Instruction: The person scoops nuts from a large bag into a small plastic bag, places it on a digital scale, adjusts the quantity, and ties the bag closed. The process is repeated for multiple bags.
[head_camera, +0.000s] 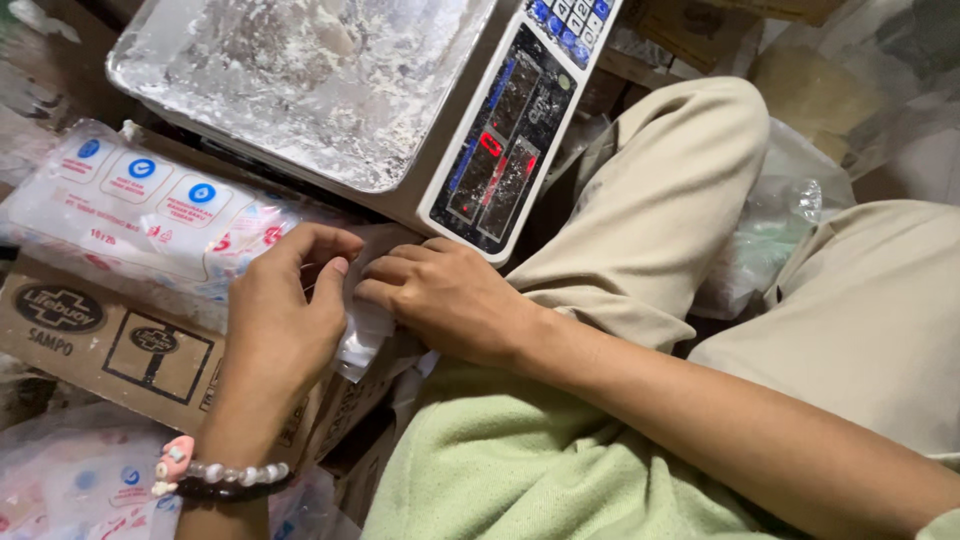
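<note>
Head view: left hand (285, 310) and right hand (440, 295) meet over a small clear plastic bag (362, 335), fingers curled and pinching its top edge from both sides — likely to work the thin film open or shut. The bag lies on a brown cardboard box (120, 345), which serves as a work surface right in front of the knees. A flour-dusted white digital scale (340, 85) sits just beyond, within reach. A printed clear plastic pack (150, 205) rests on the box, left of the hands. A beaded bracelet (215, 472) circles the left wrist.
</note>
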